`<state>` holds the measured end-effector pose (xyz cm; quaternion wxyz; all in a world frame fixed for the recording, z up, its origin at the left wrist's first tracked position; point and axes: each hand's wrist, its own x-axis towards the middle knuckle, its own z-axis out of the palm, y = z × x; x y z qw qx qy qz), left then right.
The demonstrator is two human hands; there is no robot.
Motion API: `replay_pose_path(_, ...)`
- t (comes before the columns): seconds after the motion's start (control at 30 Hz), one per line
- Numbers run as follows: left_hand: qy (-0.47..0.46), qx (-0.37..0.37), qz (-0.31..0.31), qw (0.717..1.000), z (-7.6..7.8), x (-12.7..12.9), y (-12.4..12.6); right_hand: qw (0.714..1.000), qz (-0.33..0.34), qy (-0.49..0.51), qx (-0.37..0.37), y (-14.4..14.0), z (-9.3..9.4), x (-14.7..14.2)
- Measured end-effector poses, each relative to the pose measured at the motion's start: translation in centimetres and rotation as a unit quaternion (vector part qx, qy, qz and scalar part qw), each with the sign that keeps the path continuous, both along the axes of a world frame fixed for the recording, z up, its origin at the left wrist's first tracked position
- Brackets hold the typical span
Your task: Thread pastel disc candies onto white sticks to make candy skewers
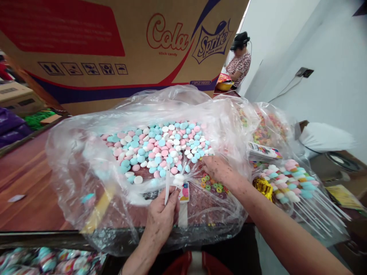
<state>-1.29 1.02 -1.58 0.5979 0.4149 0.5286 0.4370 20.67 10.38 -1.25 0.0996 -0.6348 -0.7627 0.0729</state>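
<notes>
Your left hand is closed around a thin white stick, and it holds the stick upright near the front edge of the table, so that the free end points up toward the candy. One white candy seems to sit already at the top, just beside the stick. Your right hand reaches into the open plastic bag; the fingers are bent down on the pile of pink, blue and white candies, but I cannot tell if they already pinch one. The bag lies wide open and flat, so both hands can enter easily. To the right, finished sticks lie together in another bag, their handles pointing to the near right. Behind, the big carton shows the words "Cola", "Sprite" and "stick candy". Another person sits far away.
</notes>
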Motion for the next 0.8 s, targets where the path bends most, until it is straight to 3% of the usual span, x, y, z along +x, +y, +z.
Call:
replay_pose_path(0.3,0.035,0.02,-0.006,0.999,-0.4,-0.3,0.0,0.997,0.04,-0.072,0.006,-2.4,0.0,-0.5)
replay_pose_path(0.53,0.096,0.056,-0.015,0.994,0.4,-0.2,-0.2,0.991,0.011,0.129,0.034,-2.6,1.9,-1.3)
replay_pose_path(0.6,0.128,0.078,-0.026,0.988,0.6,-0.2,-0.3,0.965,0.004,0.261,0.012,-2.5,2.5,-1.6)
replay_pose_path(0.7,0.174,0.119,-0.055,0.976,0.7,-0.3,-0.3,0.879,-0.006,0.475,-0.043,-2.8,3.0,-2.0)
replay_pose_path(0.8,0.199,0.139,-0.068,0.968,0.6,-0.4,-0.1,0.841,-0.027,0.538,-0.053,-3.3,3.2,-2.6)
